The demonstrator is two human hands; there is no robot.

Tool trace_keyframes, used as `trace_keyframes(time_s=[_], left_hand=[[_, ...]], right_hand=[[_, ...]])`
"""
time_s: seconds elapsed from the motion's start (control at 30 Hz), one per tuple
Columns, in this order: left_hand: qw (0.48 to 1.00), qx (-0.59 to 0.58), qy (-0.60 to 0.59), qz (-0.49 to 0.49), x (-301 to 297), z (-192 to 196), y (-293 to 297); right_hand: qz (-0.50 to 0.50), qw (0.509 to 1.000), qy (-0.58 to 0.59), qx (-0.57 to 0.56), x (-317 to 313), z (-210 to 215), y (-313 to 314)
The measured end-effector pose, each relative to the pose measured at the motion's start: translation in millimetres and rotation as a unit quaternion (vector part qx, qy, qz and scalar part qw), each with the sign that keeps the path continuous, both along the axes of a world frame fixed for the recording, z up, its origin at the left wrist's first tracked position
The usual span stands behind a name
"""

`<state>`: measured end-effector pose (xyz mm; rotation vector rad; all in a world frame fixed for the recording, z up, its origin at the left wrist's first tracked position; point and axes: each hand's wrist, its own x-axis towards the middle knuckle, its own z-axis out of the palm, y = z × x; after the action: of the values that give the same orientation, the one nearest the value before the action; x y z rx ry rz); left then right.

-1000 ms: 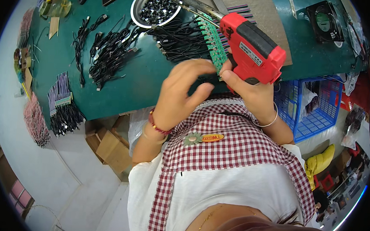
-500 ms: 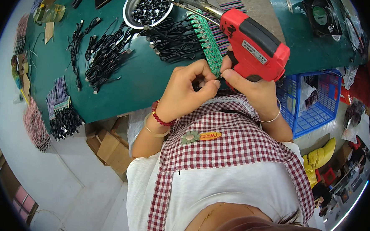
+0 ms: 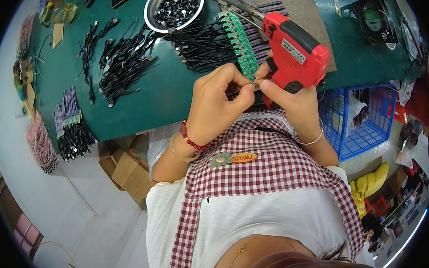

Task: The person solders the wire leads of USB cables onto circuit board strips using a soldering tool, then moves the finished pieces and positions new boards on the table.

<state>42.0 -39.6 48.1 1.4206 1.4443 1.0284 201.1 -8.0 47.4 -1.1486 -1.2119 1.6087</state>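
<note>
The left hand (image 3: 216, 102) is curled in front of the chest, its fingers (image 3: 243, 89) pinched shut on a thin wire end at the near edge of the green surface (image 3: 168, 95). The right hand (image 3: 294, 102) meets it there, thumb and forefinger closed on the same small piece, while the remaining fingers wrap the grip of a red soldering gun (image 3: 294, 53) whose metal tip points away towards the far side. What exactly is held between the fingertips is too small to tell. Just beyond the hands lies a strip of green circuit boards (image 3: 238, 43), its black leads (image 3: 199, 46) fanned out to the left. A steel bowl (image 3: 156, 4) of small black parts stands behind them, with loose black cables (image 3: 119, 61) further left. A blue plastic crate (image 3: 365, 122) sits below the surface on the right.
</note>
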Motion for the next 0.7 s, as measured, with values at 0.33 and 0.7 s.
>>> trace_keyframes(time_s=[0.33,0.7], left_hand=[[0.999,0.006,-0.030,0.017,4,-4,0],[0.953,0.148,0.266,0.004,-6,-24,23]], right_hand=[[0.005,1.000,0.000,0.006,5,-1,0],[-0.083,0.996,-0.026,0.011,40,-15,-9]])
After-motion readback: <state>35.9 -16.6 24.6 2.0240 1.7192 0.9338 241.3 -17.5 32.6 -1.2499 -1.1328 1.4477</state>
